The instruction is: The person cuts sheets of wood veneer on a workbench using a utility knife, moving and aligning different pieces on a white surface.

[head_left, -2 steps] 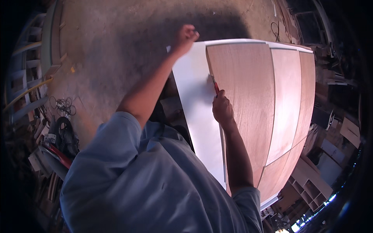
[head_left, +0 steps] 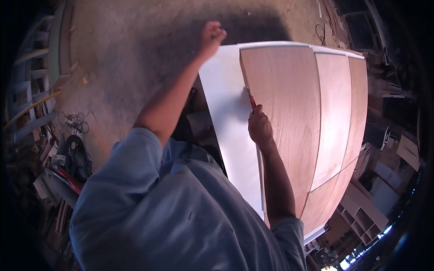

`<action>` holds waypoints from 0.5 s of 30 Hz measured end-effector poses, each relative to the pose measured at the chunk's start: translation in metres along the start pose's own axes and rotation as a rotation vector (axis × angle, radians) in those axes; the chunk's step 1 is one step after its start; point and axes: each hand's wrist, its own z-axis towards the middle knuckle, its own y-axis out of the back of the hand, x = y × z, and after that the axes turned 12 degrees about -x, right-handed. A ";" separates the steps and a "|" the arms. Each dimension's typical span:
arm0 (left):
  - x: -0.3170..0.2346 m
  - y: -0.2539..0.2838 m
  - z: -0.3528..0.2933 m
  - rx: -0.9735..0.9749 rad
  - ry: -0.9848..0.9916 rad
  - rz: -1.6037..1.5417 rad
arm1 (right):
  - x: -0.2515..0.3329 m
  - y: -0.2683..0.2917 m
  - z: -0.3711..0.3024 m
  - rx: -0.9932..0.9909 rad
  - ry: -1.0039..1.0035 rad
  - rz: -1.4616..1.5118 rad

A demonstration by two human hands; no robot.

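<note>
The left hand (head_left: 210, 38), curled, contents unclear to me, has shifted slightly outward; seemingly only the right hand (head_left: 261, 127) works, gripping a red-handled tool (head_left: 252, 102) ahead of its knuckles, where white strip (head_left: 228, 135) meets wood-grain panel (head_left: 282, 90).

Wood panels (head_left: 282, 86) and loose boards (head_left: 408, 152) mark a workshop.

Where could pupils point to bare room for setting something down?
On the wooden panel, right of the red tool and right hand; on the white board, left of that hand; and on the floor, left of the left hand. It is crowded at lower left, around the looped wire, and at far right, around the divided box.
</note>
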 end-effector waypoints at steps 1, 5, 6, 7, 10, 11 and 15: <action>-0.005 0.014 0.002 -0.047 -0.083 -0.042 | -0.009 -0.009 -0.019 -0.073 0.075 -0.082; -0.090 0.101 -0.057 -0.157 -0.237 0.250 | -0.046 -0.021 -0.074 -0.006 0.059 0.001; -0.094 0.130 -0.084 -0.181 -0.182 0.301 | -0.064 -0.036 -0.088 -0.072 0.176 -0.015; -0.087 0.164 -0.118 -0.203 -0.137 0.348 | -0.068 -0.037 -0.098 -0.079 0.159 -0.017; -0.050 0.275 -0.244 -0.240 0.078 0.502 | -0.069 -0.026 -0.141 -0.211 0.252 -0.221; -0.030 0.313 -0.293 -0.245 0.126 0.496 | -0.073 -0.025 -0.152 -0.125 0.163 -0.098; -0.019 0.418 -0.476 -0.180 0.483 0.739 | -0.098 -0.025 -0.197 0.038 -0.008 0.128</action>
